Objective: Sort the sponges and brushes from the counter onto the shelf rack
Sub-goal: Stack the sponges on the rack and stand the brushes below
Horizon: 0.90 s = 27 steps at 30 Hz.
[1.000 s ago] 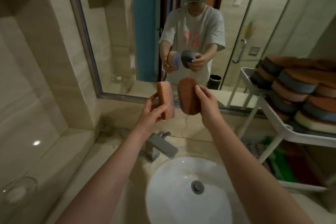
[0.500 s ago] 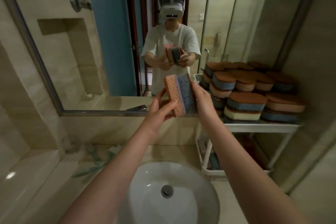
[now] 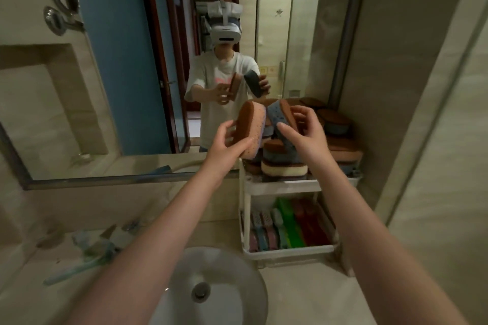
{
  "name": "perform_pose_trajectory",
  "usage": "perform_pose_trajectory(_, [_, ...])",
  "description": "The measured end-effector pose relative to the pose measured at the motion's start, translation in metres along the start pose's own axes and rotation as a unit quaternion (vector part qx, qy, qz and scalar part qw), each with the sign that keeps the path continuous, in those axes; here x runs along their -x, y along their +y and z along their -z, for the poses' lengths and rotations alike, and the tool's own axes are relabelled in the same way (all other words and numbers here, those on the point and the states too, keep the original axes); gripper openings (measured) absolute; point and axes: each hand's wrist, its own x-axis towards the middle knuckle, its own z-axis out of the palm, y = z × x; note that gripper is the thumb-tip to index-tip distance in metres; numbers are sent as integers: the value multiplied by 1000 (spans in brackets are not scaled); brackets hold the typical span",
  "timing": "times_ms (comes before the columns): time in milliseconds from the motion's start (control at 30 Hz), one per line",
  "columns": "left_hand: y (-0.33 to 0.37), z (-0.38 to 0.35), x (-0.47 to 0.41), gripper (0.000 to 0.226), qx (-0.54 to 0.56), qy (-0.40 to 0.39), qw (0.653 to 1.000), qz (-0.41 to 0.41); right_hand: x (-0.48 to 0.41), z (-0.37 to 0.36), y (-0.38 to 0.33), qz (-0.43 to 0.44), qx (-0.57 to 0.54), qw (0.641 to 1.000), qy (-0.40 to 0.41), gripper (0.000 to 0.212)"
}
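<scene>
Since half a second ago, the two sponges have been separated: earlier they were pressed flat together between both hands, and now each hand carries its own, and both have been brought to the right, over the shelf rack (image 3: 280, 188).

The pink sponge (image 3: 250, 130) is grasped by the left hand (image 3: 227, 144), with the thumb on the near face and the fingers wrapped behind the brown scouring side. The blue sponge (image 3: 281, 120) is grasped by the right hand (image 3: 303, 132), pinched between the thumb and the curled fingers. Both sponges are held on edge, with their long axes rising steeply, and they are tipped away from each other at the top.

The sponge stack (image 3: 284, 163) on the top tier lies directly below and just behind both hands. There the sponges lie flat, with the long axis running left to right. It is judged that each held sponge must be turned from upright to flat before it is set down. The right hand is nearer to the middle of the stack, so its sponge can probably be placed first; the left hand is at the rack's left edge, beside the mirror (image 3: 118, 113).

Brushes are seen in the lower tier (image 3: 290, 249), and a few items remain on the counter (image 3: 303, 295) left of the sink (image 3: 235, 274).
</scene>
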Motion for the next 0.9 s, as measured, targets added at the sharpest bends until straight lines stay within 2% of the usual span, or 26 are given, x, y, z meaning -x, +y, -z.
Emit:
perform_pose_trajectory(133, [10, -18, -13, 55, -37, 7, 999, -18, -22, 38, 6, 43, 161, 986, -12, 50])
perform_pose_trajectory(300, [13, -33, -24, 53, -84, -7, 996, -17, -48, 84, 22, 62, 321, 943, -61, 53])
perform_pose_trajectory(667, [24, -57, -39, 53, -191, -31, 980, -45, -67, 121, 47, 55, 416, 892, -167, 51])
perform_pose_trajectory(767, [27, -60, -45, 55, -247, -54, 966, -49, -65, 119, 55, 62, 422, 894, -139, 44])
perform_pose_trajectory(900, [34, -64, -53, 56, -325, -94, 940, -52, -50, 110, 62, 86, 427, 896, -87, 47])
